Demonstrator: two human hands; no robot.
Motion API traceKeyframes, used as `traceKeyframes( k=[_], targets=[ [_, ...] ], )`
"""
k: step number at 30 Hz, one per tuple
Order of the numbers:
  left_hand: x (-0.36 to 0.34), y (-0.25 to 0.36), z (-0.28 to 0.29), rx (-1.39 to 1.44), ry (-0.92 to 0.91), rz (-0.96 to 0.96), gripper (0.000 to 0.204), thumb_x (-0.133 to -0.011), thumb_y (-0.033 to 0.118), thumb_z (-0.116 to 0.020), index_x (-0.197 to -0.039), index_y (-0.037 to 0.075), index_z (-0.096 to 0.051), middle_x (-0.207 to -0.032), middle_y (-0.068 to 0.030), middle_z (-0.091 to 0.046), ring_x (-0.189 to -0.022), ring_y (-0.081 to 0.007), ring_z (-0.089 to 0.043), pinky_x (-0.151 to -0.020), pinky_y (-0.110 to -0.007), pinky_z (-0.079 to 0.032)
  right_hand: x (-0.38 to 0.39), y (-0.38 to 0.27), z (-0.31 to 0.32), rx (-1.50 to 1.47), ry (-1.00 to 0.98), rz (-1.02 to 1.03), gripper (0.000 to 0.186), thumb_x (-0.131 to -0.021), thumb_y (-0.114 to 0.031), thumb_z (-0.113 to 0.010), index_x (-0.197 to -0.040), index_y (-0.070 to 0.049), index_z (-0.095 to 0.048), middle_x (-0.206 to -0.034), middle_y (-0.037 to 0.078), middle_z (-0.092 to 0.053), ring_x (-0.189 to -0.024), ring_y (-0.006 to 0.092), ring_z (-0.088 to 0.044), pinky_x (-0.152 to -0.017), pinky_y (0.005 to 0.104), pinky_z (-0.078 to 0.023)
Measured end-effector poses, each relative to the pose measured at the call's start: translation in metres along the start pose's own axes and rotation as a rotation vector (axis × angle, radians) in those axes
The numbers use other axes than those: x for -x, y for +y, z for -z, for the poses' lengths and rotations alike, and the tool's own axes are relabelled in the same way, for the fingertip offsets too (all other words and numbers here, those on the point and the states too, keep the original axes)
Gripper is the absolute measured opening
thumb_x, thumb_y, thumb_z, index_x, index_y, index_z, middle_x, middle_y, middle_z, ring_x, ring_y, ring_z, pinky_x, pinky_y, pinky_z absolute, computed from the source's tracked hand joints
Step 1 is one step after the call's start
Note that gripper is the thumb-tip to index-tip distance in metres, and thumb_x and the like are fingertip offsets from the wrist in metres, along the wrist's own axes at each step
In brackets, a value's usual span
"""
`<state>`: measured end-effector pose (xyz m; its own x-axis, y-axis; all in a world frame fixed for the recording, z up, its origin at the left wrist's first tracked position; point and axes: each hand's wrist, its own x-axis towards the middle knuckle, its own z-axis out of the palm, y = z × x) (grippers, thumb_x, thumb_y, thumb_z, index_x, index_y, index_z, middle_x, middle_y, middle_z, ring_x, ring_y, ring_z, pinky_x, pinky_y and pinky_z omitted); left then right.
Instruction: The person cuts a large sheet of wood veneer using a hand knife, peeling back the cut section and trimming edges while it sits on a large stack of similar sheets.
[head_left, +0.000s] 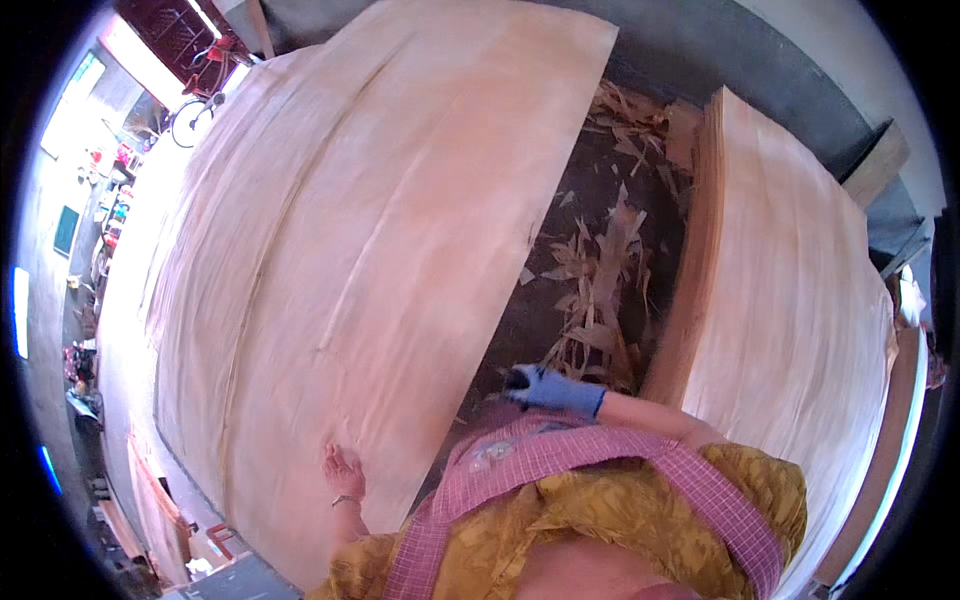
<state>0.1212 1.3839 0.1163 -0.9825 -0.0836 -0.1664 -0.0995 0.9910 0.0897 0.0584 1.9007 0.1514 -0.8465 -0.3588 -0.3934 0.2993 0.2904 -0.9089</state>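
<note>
A large pale wood veneer sheet [430,230] lies on top of a broad stack to my left and front, with long creases running along it. My left hand [343,468], bare with a band at the wrist, is over the sheet's near part. Its fingers are stretched out and hold nothing. My right hand [556,391] wears a blue glove with dark fingertips. It is in front of my pink checked apron [540,455], over the gap beside the sheet's right edge. Against the dark floor its finger shape is unclear, and I see nothing in it.
Right of the gap stands another thick stack of veneer sheets [790,270]. Torn veneer scraps [600,270] litter the dark floor between the stacks. A grey wall [800,70] rises behind. At the far left are a bicycle [192,122] and assorted clutter.
</note>
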Motion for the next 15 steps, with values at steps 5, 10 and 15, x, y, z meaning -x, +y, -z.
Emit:
traceKeyframes(
  k=[5, 10, 15],
  targets=[
    [-0.076, 0.020, 0.032, -0.290, -0.624, 0.329, 0.046, -0.090, 0.030, -0.052, -0.130, 0.008, -0.048, -0.139, -0.0187, -0.042, -0.131, -0.0333, -0.037, -0.110, -0.046, -0.028, -0.013, 0.011, 0.137, -0.139, 0.068, -0.062, 0.031, -0.084, -0.024, -0.069, -0.099, 0.002, -0.059, -0.079, 0.011, -0.063, -0.071, 0.0180, -0.062, -0.062, 0.0343, -0.051],
    [-0.263, 0.184, 0.037, -0.538, -0.026, 0.093, 0.041, -0.098, 0.030, -0.039, -0.127, 0.005, -0.054, -0.138, -0.0187, -0.045, -0.132, -0.0348, -0.037, -0.111, -0.043, -0.029, -0.041, 0.048, 0.265, -0.058, 0.228, -0.027, 0.027, -0.089, -0.022, -0.062, -0.104, 0.001, -0.058, -0.083, 0.005, -0.062, -0.068, 0.0110, -0.058, -0.062, 0.0294, -0.051],
    [-0.428, 0.450, 0.049, -0.051, 0.306, 0.046, 0.054, -0.095, 0.037, -0.046, -0.138, 0.004, -0.039, -0.142, -0.0157, -0.042, -0.133, -0.0296, -0.037, -0.107, -0.045, -0.031, -0.051, 0.010, 0.405, -0.134, 0.288, -0.212, 0.037, -0.087, -0.029, -0.063, -0.109, 0.001, -0.056, -0.089, 0.013, -0.063, -0.075, 0.0165, -0.061, -0.070, 0.0335, -0.050]
  ],
)
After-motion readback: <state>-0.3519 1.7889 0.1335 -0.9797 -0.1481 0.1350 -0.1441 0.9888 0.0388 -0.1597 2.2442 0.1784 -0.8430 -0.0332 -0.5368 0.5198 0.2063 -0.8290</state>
